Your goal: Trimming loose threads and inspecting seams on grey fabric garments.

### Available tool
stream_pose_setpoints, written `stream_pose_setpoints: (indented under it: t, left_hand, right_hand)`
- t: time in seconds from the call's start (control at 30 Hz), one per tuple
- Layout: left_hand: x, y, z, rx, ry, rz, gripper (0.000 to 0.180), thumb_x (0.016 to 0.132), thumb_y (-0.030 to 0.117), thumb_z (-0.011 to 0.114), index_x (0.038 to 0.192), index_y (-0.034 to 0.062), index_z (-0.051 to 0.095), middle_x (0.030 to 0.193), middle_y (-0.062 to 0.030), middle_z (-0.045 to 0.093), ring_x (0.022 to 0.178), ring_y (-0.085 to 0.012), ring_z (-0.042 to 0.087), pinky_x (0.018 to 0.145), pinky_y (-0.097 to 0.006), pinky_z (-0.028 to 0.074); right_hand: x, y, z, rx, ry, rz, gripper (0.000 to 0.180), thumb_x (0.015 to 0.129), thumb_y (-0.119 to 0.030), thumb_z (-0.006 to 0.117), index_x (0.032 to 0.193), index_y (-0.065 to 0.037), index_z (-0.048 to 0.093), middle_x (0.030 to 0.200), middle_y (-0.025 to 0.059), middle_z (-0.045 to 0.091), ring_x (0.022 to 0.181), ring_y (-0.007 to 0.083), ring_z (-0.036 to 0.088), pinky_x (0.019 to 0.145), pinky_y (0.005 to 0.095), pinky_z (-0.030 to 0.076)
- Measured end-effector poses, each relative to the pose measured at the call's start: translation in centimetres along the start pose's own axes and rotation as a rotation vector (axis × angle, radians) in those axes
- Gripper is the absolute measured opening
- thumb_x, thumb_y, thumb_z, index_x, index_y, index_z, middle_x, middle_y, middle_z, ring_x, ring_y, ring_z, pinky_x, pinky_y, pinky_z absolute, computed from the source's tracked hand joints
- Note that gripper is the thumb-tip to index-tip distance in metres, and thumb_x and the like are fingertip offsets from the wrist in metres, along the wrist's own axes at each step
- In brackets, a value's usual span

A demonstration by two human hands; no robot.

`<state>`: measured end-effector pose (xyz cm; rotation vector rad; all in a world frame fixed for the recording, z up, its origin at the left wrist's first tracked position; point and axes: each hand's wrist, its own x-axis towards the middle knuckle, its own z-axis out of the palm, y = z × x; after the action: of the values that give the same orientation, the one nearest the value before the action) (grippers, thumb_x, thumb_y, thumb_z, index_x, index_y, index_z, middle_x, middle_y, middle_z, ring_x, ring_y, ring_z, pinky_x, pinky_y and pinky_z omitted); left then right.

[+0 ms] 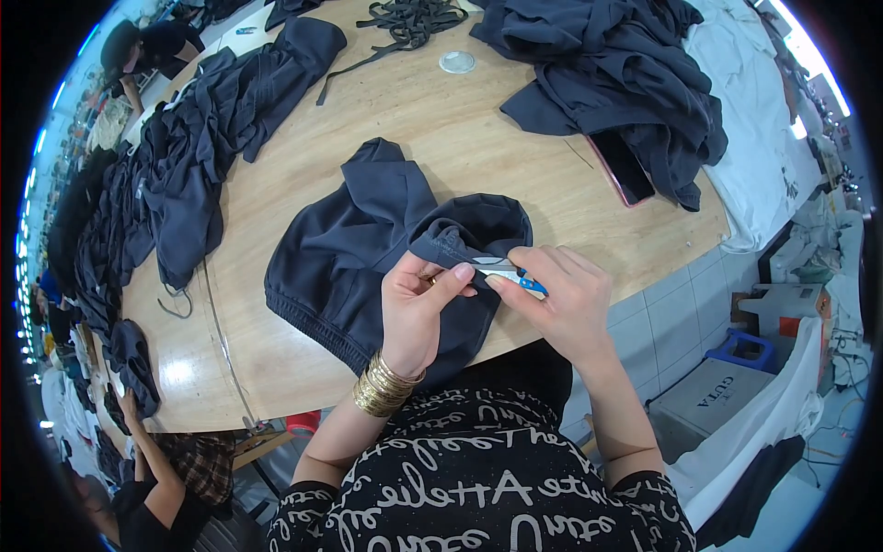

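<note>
A dark navy garment (pixel 354 253) lies on the wooden table (pixel 515 175) in front of me. My left hand (pixel 418 308), with gold bangles at the wrist, pinches a fold of its fabric near the rounded opening. My right hand (pixel 561 294) holds a small thread snipper with a blue handle (pixel 520 276), its metal tip pointing left at the pinched fold. The two hands almost touch.
Piles of dark garments lie along the left edge (pixel 184 156) and at the far right (pixel 616 74). A phone (pixel 625 170) lies by the right pile, a small clear lid (pixel 457 62) and dark cords (pixel 405 23) farther back. Another person (pixel 156 478) works at lower left.
</note>
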<state>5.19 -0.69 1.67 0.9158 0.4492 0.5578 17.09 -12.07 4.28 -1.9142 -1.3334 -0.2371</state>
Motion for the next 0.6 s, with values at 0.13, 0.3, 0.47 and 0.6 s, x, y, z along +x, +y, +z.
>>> stream_pose_setpoints:
  t: [0.13, 0.3, 0.47, 0.6]
  left_hand:
    - [-0.01, -0.16, -0.26, -0.011, 0.001, 0.008, 0.02, 0.081, 0.002, 0.062, 0.1, 0.0001, 0.059, 0.088, -0.0053, 0.064, 0.077, -0.0085, 0.058, 0.067, -0.024, 0.05]
    - [-0.03, -0.11, -0.12, -0.002, 0.004, 0.005, 0.021, 0.081, 0.002, 0.062, 0.101, 0.0002, 0.059, 0.089, -0.0053, 0.064, 0.077, -0.0086, 0.058, 0.067, -0.024, 0.05]
    - [0.03, -0.25, -0.1, -0.012, -0.001, 0.015, 0.021, 0.081, 0.001, 0.062, 0.102, 0.0002, 0.058, 0.089, -0.0054, 0.064, 0.077, -0.0088, 0.058, 0.066, -0.024, 0.05]
    - [-0.02, -0.25, -0.06, -0.014, 0.002, 0.013, 0.02, 0.081, 0.001, 0.061, 0.101, 0.0002, 0.058, 0.089, -0.0055, 0.064, 0.077, -0.0088, 0.058, 0.066, -0.023, 0.049]
  right_hand:
    - [-0.03, -0.13, 0.0, -0.01, -0.002, 0.008, 0.023, 0.07, -0.027, 0.072, 0.077, -0.009, 0.059, 0.059, 0.0009, 0.053, 0.051, 0.0169, 0.052, 0.045, 0.0274, 0.038]
    - [-0.1, -0.05, -0.03, -0.021, 0.01, 0.002, 0.024, 0.069, -0.027, 0.072, 0.077, -0.009, 0.059, 0.059, 0.0009, 0.053, 0.051, 0.0167, 0.052, 0.044, 0.0273, 0.038]
    - [-0.07, -0.04, 0.03, -0.019, 0.013, 0.001, 0.024, 0.069, -0.026, 0.073, 0.077, -0.009, 0.058, 0.058, 0.0011, 0.052, 0.051, 0.0166, 0.052, 0.044, 0.0274, 0.038]
    - [-0.04, -0.38, -0.24, 0.01, -0.056, 0.078, 0.023, 0.067, -0.02, 0.074, 0.079, -0.005, 0.062, 0.066, 0.006, 0.059, 0.056, 0.0206, 0.057, 0.049, 0.0295, 0.042]
